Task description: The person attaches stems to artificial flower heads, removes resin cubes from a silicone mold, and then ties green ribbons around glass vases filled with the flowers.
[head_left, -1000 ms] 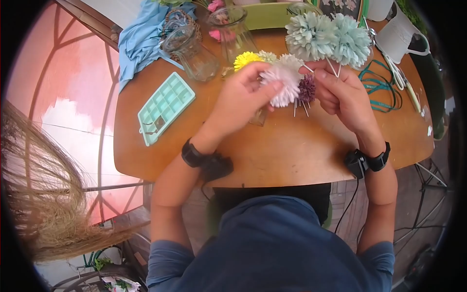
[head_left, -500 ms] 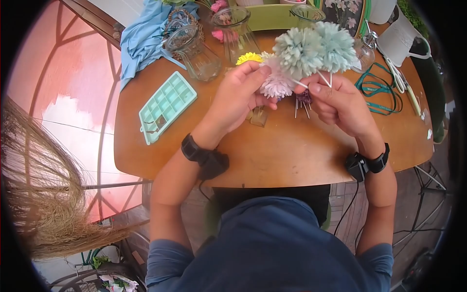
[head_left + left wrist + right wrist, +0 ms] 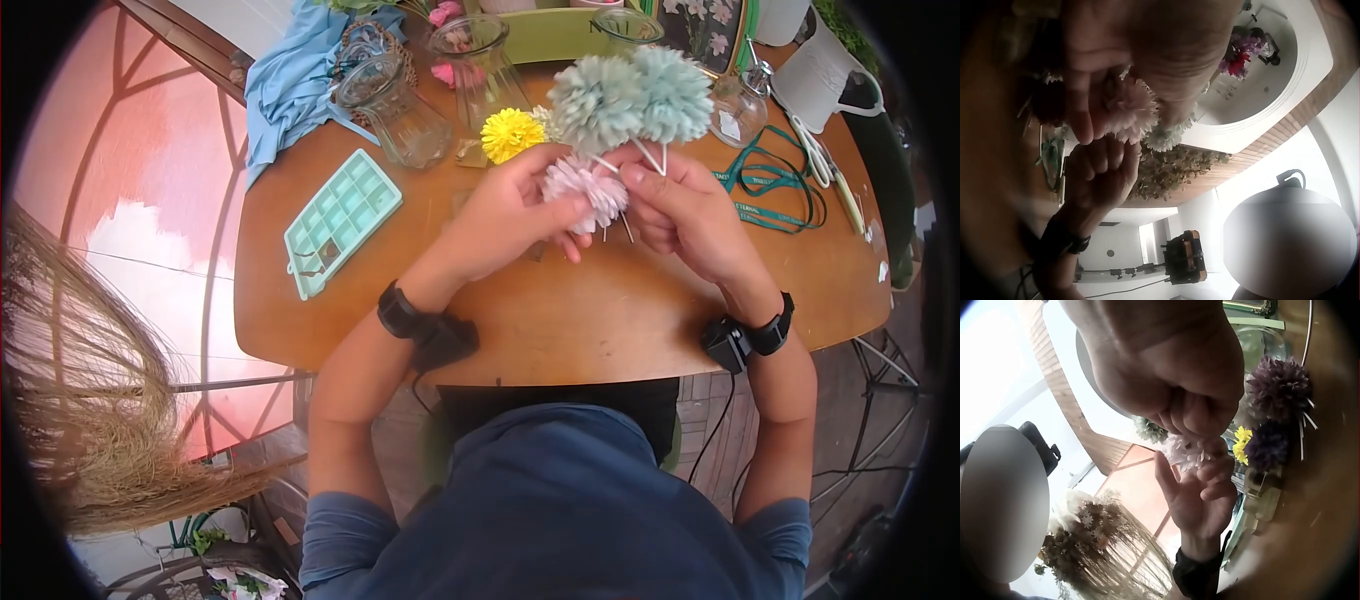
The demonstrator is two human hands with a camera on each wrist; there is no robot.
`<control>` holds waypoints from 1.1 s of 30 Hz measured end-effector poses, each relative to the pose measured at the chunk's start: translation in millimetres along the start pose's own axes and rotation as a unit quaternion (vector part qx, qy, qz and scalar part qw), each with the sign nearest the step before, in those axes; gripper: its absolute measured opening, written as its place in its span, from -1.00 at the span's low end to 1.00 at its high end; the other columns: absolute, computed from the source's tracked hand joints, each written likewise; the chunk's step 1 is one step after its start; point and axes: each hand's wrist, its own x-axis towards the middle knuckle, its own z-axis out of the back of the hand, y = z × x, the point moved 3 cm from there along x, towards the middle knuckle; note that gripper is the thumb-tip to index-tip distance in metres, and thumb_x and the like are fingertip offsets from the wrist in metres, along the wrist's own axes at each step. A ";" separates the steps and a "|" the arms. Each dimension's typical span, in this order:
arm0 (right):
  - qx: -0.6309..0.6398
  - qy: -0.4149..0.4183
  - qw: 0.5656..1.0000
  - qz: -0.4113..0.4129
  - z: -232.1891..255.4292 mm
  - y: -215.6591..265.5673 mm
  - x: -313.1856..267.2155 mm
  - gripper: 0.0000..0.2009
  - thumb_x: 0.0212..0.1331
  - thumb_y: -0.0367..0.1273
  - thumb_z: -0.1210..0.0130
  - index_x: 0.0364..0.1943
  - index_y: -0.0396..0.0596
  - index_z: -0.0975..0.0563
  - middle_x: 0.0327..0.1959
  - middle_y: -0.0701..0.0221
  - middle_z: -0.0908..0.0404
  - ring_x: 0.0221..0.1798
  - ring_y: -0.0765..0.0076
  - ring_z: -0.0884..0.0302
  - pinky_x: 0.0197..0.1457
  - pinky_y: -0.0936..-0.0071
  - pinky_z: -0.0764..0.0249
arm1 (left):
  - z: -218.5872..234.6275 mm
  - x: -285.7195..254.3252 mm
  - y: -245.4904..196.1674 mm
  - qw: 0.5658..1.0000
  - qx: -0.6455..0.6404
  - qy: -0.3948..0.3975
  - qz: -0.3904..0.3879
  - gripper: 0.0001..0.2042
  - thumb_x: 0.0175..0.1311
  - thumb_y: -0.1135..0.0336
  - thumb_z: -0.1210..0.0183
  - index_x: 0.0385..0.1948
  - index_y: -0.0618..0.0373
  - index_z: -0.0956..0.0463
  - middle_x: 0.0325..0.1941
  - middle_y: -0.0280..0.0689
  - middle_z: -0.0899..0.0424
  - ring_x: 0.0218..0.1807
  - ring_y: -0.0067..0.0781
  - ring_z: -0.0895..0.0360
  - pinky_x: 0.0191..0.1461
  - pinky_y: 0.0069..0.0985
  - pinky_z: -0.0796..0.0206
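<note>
Holding pale-teal flowers (image 3: pixel 600 105), pink flower (image 3: pixel 583 190).

1. On the table (image 3: pixel 570 320), the compartment tray (image 3: pixel 345 215) lies left of the left hand (image 3: pixel 505 220).
2. Behind the tray stand two vases (image 3: pixel 405 130), with a cloth (image 3: pixel 290 90) to their left.
3. One flower (image 3: pixel 582 190) sits between left hand and right hand (image 3: pixel 692 215), two blooms (image 3: pixel 600 100) just beyond.
4. A strap (image 3: pixel 768 182) lies right of the right hand, before a pitcher (image 3: pixel 815 80).

teal ribbon (image 3: pixel 765 215), right of the right hand's (image 3: pixel 690 215) fingers: white print, one word reads "eternal", rest too small. green box (image 3: pixel 545 40) beyond fingers: letters partly hidden, unreadable.
</note>
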 end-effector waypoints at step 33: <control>-0.125 -0.005 0.990 -0.059 -0.5 -6.7 3.1 -0.77 0.44 -0.20 0.02 -0.06 0.00 -0.54 -0.64 0.74 -0.21 -0.64 0.79 -0.05 -0.61 0.69 0.04 | 0.4 0.2 -2.9 0.977 0.139 -0.126 -0.097 -0.72 0.32 0.41 -0.24 -0.08 0.26 -0.34 -0.13 -0.24 -0.59 -0.17 -0.56 -0.59 -0.16 -0.55 -0.50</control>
